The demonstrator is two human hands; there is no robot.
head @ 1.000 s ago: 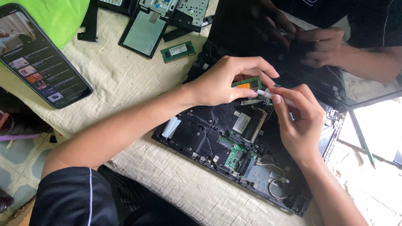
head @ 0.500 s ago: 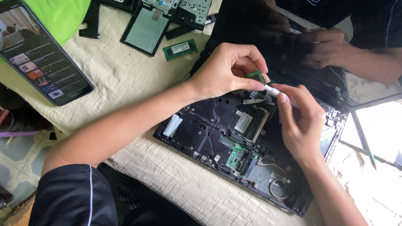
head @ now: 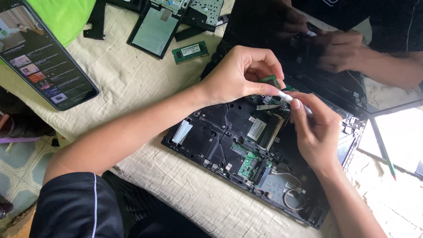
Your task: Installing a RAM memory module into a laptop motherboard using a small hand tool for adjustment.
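Observation:
An opened black laptop base [head: 211, 141] with exposed green circuit boards lies on the cream cloth. My left hand [head: 240, 75] pinches a small green circuit board [head: 269, 81] above the laptop's far side. My right hand [head: 310, 132] grips a thin white tool [head: 285, 96] whose tip touches that small board. Both hands meet over the laptop's upper middle. Another person's hands [head: 328, 48] rest on the dark far edge of the laptop.
A phone [head: 42, 61] with a lit screen lies at the far left. A green memory module [head: 190, 52] and a flat metal-framed part [head: 154, 31] lie on the cloth behind. A green pencil [head: 384, 150] lies at the right.
My left hand has curled tighter around the small green board and shifted slightly up. The white tool's tip stays against the board. The view has shifted a little.

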